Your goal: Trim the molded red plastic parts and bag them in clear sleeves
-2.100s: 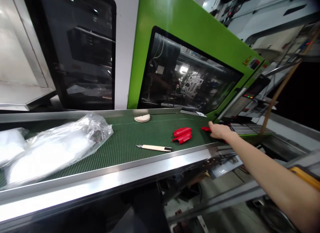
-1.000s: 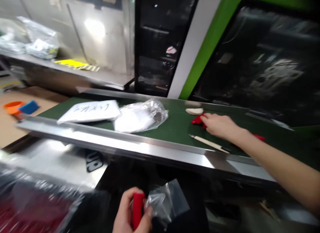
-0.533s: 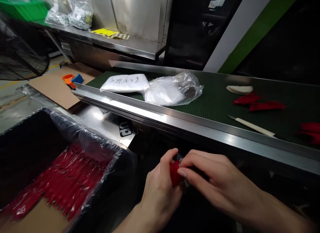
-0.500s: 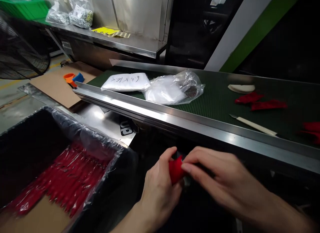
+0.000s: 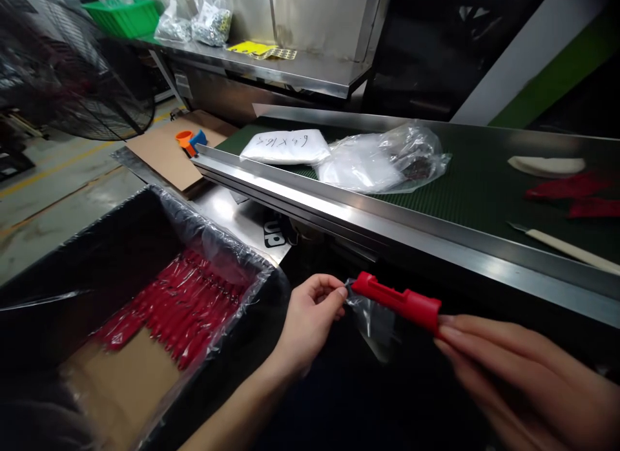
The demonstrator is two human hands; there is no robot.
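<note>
My right hand [image 5: 523, 373] pinches one end of a long red plastic part [image 5: 397, 300], held level below the conveyor's steel rail. My left hand [image 5: 310, 318] pinches the mouth of a small clear plastic bag [image 5: 375, 322], which hangs under the part's free end. More red parts [image 5: 571, 192] lie on the green conveyor belt [image 5: 465, 179] at the right, beside a cream-handled utility knife [image 5: 566, 249]. A lined carton [image 5: 145, 289] at lower left holds rows of bagged red parts [image 5: 179, 305].
On the belt lie a white packet with handwriting [image 5: 285, 146], a crumpled clear bag [image 5: 382, 161] and a cream curved piece [image 5: 545, 165]. A black fan [image 5: 72, 63] stands at the left. Behind, a steel shelf [image 5: 271, 66] carries a green bin, bags and yellow labels.
My right hand left the belt with a red part and came down to my left hand. The two hands have since drawn apart, so the part and the bag now show between them.
</note>
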